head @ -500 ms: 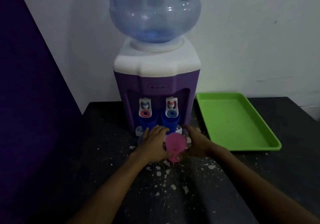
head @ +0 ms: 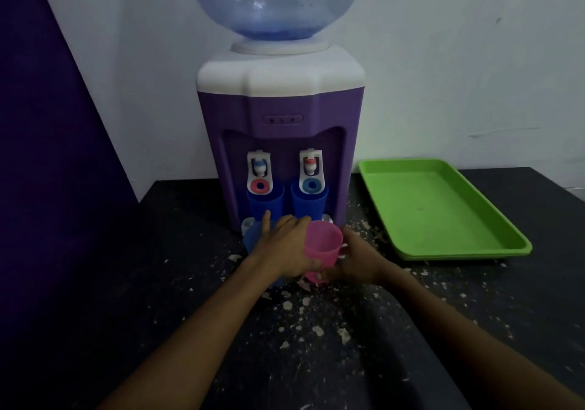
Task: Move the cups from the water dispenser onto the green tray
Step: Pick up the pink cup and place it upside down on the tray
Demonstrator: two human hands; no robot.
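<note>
A purple and white water dispenser (head: 280, 108) stands at the back of the table. Two blue cups (head: 265, 203) (head: 308, 204) sit under its taps. In front of it, my left hand (head: 285, 248) wraps around a third blue cup (head: 252, 239), thumb over its rim. My right hand (head: 359, 262) grips a pink cup (head: 323, 246), held upright just off the table. The two hands touch at the pink cup's base. The green tray (head: 443, 207) lies to the right of the dispenser with nothing on it.
The black table (head: 316, 340) is strewn with white flakes. A purple panel (head: 47, 156) rises along the left side. A white wall stands behind the dispenser and the tray. The tray's near corner lies close to my right hand.
The pink cup has risen a little and come away from the dispenser, its opening now facing up. Both hands stay close together around the cups.
</note>
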